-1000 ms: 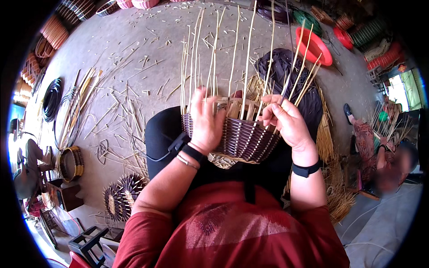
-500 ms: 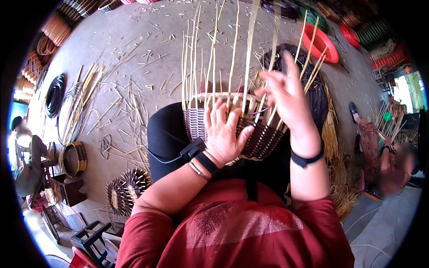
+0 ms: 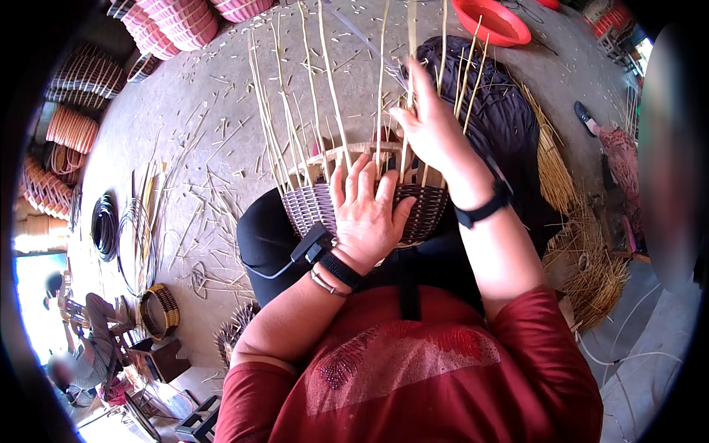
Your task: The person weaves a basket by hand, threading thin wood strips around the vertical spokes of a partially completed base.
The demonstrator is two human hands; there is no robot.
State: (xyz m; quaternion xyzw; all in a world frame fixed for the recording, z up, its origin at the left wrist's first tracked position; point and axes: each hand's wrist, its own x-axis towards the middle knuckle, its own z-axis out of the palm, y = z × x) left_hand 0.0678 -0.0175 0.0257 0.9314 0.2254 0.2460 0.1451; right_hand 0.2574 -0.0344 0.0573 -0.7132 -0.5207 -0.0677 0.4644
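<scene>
Now the left hand (image 3: pixel 367 214) lies flat, fingers spread wide, pressed against the near wall of the half-woven basket (image 3: pixel 428 210) on the person's lap, apparently steadying it. Up goes the right hand (image 3: pixel 428 129), pinched shut around a pale upright stake (image 3: pixel 410 70), seemingly to bend or guide it among the other standing stakes (image 3: pixel 295 103). Beyond the knees, the concrete floor (image 3: pixel 214 125) is strewn with cane offcuts. Stacked finished baskets (image 3: pixel 173 22) line the far left, wire coils (image 3: pixel 107 225) lie nearby, and a red basin (image 3: pixel 491 18) sits at top right.
</scene>
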